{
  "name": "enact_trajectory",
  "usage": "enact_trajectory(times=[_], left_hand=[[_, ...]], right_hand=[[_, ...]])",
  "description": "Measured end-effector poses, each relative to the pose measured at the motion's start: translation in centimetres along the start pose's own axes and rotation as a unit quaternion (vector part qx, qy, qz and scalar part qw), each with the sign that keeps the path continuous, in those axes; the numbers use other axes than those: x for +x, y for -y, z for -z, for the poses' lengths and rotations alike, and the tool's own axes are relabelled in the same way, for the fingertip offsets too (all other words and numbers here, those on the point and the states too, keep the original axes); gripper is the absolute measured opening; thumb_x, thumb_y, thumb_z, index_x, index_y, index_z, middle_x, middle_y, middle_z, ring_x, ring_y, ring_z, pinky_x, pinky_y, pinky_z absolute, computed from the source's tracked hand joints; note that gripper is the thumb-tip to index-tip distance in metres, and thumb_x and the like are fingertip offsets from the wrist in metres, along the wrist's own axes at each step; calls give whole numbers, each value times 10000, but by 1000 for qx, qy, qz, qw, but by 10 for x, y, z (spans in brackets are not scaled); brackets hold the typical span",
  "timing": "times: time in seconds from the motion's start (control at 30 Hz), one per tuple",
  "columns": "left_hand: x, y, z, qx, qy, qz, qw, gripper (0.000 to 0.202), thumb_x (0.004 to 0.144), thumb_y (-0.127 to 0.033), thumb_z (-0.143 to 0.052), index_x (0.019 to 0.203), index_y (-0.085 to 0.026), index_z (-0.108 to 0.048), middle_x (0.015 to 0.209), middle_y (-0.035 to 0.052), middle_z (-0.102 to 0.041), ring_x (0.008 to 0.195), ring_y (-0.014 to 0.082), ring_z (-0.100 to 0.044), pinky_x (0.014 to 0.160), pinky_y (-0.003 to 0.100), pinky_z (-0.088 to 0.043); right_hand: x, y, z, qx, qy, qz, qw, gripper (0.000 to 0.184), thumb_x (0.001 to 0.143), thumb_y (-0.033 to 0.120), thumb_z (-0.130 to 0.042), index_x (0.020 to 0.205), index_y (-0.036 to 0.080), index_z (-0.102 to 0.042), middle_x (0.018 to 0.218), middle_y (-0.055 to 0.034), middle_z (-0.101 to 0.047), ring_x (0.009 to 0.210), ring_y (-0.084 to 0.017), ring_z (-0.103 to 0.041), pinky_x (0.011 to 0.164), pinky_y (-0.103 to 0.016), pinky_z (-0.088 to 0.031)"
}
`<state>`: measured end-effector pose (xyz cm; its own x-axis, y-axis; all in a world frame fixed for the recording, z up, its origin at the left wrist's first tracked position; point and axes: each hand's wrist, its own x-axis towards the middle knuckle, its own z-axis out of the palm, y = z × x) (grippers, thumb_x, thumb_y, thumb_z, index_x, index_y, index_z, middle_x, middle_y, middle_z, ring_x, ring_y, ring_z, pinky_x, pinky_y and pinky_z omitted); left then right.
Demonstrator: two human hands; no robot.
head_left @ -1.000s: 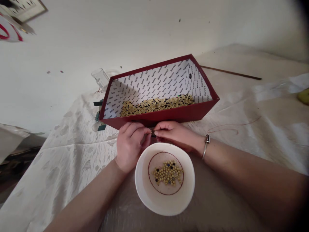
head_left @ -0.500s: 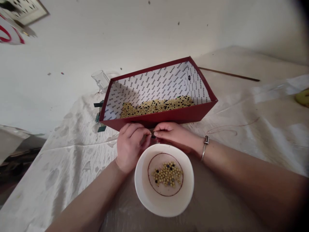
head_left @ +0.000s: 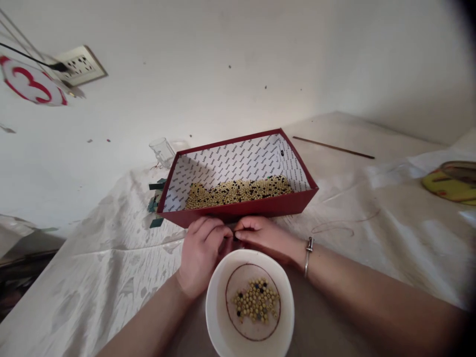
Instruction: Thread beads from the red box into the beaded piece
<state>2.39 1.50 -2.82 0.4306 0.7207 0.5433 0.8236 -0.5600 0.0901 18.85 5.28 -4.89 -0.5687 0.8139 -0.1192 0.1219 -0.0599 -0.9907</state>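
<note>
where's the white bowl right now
The white bowl sits at the bottom of the head view, slightly right of centre, just below the left hand and right hand, with the red box beyond.

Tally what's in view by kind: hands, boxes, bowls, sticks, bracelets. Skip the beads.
Hands: 2, left hand and right hand
Boxes: 1, the red box
Bowls: 1, the white bowl
Sticks: 1, the brown stick
Bracelets: 1, the metal bracelet
Total: 6
</note>
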Motion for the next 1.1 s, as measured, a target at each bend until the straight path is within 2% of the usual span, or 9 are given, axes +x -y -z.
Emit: enact_trajectory(times=[0.23,0.43,0.6,0.73,0.9,1.0,1.1], left_hand=[[0,3,2,30,-7,3,1000,67,746,-159,-524,745,-181,-587,791,39,-582,782,164,-510,727,320,-423],[-1,8,4,48,-9,4,999,72,743,-143,-518,721,-175,-578,779,38,-570,779,159,-512,733,314,-429],[-3,12,3,48,5,20,999,80,760,-158,-501,740,-181,-575,805,43,-569,787,170,-514,722,322,-435],[-4,19,9,19,-7,54,998,71,756,-161,-501,735,-182,-565,809,33,-570,791,157,-527,726,302,-438],[-4,16,30,-65,-58,130,988,50,749,-151,-494,713,-184,-504,735,4,-547,726,125,-519,640,249,-434],[-7,2,43,-122,-62,104,985,55,731,-132,-496,742,-185,-489,783,13,-543,763,128,-526,657,254,-442],[-10,-13,49,-175,-21,18,984,122,697,-101,-507,786,-184,-493,811,26,-549,794,138,-536,678,269,-452]], right_hand=[[0,-1,-2,30,-1,-6,1000,129,742,276,-535,697,155,-548,625,11,-552,566,-92,-482,553,-220,-369],[3,-7,-4,98,2,3,995,104,747,249,-540,703,157,-564,643,10,-580,575,-83,-497,582,-215,-376],[3,-4,-3,110,-1,-6,994,81,744,220,-540,706,152,-561,643,9,-581,563,-79,-497,576,-212,-375],[-1,4,-5,121,-11,-20,992,70,740,213,-538,701,156,-540,629,16,-567,537,-76,-484,565,-212,-372],[-2,6,-7,126,-22,-33,991,74,731,220,-544,683,165,-533,603,22,-550,528,-80,-475,551,-212,-366],[0,2,-7,122,-30,-36,991,58,716,219,-560,698,168,-540,590,25,-544,528,-82,-473,541,-210,-360],[3,-1,-7,121,-37,-33,991,55,709,216,-563,711,163,-548,591,26,-540,520,-81,-468,542,-214,-362]])
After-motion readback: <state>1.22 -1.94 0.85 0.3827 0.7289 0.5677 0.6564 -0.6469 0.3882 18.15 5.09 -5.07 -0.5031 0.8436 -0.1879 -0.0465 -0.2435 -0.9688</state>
